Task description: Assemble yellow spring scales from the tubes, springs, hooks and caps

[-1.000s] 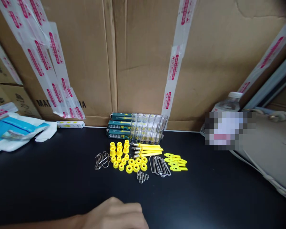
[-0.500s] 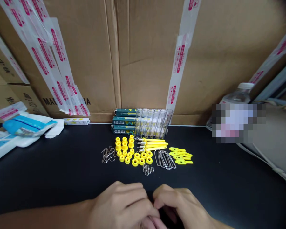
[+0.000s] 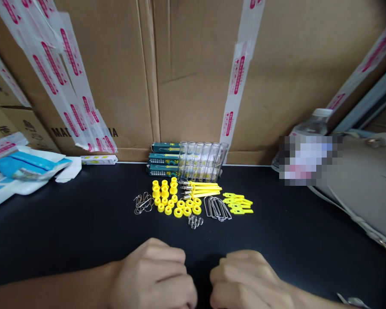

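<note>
My left hand (image 3: 154, 274) rests on the black table, curled into a fist with the knuckles upward. My right hand (image 3: 247, 279) is likewise closed beside it, a narrow gap between the two. No object shows in either fist. Beyond them lie small metal springs (image 3: 195, 221), yellow rings (image 3: 187, 210), taller yellow collars (image 3: 164, 191), thin wire hooks (image 3: 143, 203), thicker bent wire loops (image 3: 218, 208), flat yellow-green tabs (image 3: 239, 202) and yellow rods with metal springs (image 3: 202, 189). Clear tubes (image 3: 203, 161) lean on green boxes (image 3: 163, 159) behind.
A large cardboard box (image 3: 193, 94) walls off the back. At the left are a blue-and-white packet (image 3: 32, 165) and a small white box (image 3: 99, 159). To the right stand a bottle (image 3: 321, 120) and a grey bag (image 3: 366, 184). A metal item (image 3: 352, 300) is cut off at the lower right.
My hands were touching, with fingers together; now they are apart as two separate fists. The view has shifted slightly, bringing the metal item at the lower right into sight.
</note>
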Demonstrator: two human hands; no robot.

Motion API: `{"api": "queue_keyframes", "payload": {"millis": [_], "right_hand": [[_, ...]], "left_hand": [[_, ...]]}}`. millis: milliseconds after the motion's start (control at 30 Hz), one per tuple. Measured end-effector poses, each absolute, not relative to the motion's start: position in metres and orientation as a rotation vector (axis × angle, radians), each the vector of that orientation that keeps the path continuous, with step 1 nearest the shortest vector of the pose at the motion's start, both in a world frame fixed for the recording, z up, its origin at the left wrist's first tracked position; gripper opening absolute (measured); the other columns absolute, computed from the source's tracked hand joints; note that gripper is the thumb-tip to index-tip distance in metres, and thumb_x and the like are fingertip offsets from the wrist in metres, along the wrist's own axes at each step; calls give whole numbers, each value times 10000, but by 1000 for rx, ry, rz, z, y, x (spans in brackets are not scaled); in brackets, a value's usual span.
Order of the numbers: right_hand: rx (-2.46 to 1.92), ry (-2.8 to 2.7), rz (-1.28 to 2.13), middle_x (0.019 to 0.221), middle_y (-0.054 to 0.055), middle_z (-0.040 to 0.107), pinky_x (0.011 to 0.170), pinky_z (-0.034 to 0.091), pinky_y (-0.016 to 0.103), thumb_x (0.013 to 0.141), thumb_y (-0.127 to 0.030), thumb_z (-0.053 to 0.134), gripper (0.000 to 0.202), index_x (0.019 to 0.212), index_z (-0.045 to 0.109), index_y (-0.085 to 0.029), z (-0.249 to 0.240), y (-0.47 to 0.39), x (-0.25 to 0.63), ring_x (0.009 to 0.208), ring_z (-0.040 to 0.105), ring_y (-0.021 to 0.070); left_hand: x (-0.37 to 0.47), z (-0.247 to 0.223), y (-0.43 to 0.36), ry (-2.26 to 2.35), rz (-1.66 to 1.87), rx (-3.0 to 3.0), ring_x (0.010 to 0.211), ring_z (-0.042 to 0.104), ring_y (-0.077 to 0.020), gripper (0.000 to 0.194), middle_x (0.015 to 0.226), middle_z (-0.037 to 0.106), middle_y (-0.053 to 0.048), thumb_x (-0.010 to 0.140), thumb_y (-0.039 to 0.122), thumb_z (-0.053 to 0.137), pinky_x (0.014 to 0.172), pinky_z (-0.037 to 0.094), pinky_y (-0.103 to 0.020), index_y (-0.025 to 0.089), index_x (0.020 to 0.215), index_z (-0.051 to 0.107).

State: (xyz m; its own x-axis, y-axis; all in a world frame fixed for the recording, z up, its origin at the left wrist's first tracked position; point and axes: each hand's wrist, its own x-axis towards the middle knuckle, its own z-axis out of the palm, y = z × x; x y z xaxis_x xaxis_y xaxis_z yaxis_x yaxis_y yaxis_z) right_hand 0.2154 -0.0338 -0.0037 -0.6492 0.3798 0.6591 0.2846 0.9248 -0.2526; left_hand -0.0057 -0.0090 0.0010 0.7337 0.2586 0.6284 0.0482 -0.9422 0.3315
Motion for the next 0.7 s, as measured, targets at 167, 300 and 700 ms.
{"api": "queue_keyframes", "payload": {"millis": [167, 300, 700], "right_hand": [[-496, -2387, 74, 517, 18, 587, 433, 322, 307, 1076, -264, 334, 501, 693, 633, -142, -7, -31, 215, 433, 472, 131], [-496, -2354, 97, 593, 27, 638, 462, 372, 289, 1053, -178, 396, 351, 837, 664, -109, -7, -27, 213, 474, 503, 131], [-514, -2414, 123, 783, 82, 667, 567, 461, 297, 978, -58, 461, 168, 1005, 616, -118, -7, -24, 219, 690, 551, 187]], "left_hand": [[-4, 2, -9, 404, 1033, 2660, 554, 494, -86, 431, 649, 565, 27, 1085, 228, 276, 501, 361, -220, 191, 767, 565], [-4, -1, -5, 388, 1091, 2644, 757, 552, -129, 301, 816, 620, -16, 1066, 189, 335, 626, 452, -200, 211, 937, 606], [-2, 4, -12, 453, 1190, 2604, 679, 607, -134, 87, 748, 643, -21, 961, 124, 506, 688, 549, -260, 183, 935, 564]]}}
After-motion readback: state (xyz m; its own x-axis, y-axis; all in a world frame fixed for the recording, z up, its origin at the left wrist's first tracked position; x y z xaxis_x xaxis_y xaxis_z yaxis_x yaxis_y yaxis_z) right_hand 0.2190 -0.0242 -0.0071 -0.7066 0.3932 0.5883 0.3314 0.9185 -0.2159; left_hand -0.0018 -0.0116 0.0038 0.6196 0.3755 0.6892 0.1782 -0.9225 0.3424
